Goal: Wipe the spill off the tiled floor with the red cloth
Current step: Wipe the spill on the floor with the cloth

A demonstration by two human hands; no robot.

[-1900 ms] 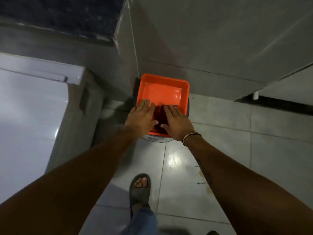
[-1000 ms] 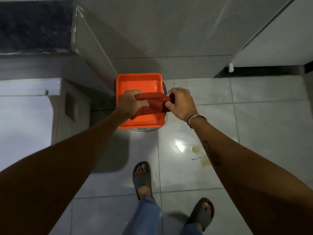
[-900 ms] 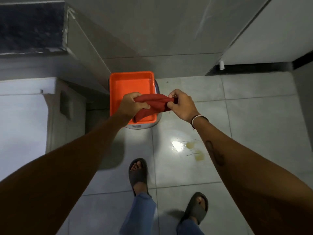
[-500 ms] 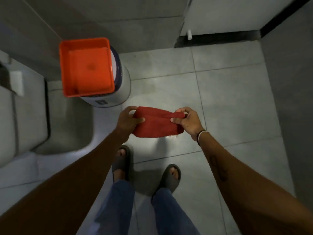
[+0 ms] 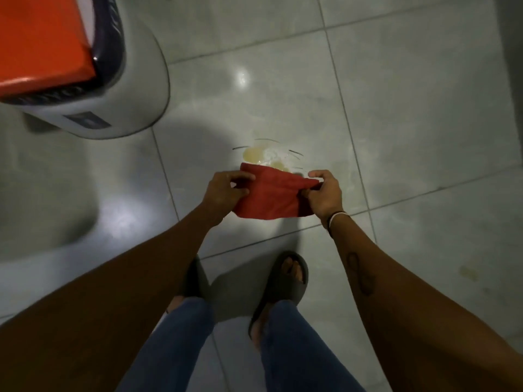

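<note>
The red cloth (image 5: 271, 196) hangs folded between both hands, held above the grey tiled floor (image 5: 410, 108). My left hand (image 5: 225, 188) pinches its left edge and my right hand (image 5: 325, 196) pinches its right edge. A yellowish spill (image 5: 263, 155) lies on the tile just beyond the cloth's top edge; the cloth hides its near part.
An orange tray (image 5: 36, 43) rests on a white rounded appliance (image 5: 133, 80) at the upper left. My two feet in dark sandals (image 5: 285, 281) stand on the tiles below the cloth. A smaller yellowish stain (image 5: 469, 273) marks the tile to the right.
Both hands lifted the cloth out of the orange tray and carried it down and toward me. The view has tilted down and closer to the floor, and the spill now shows behind the cloth.
</note>
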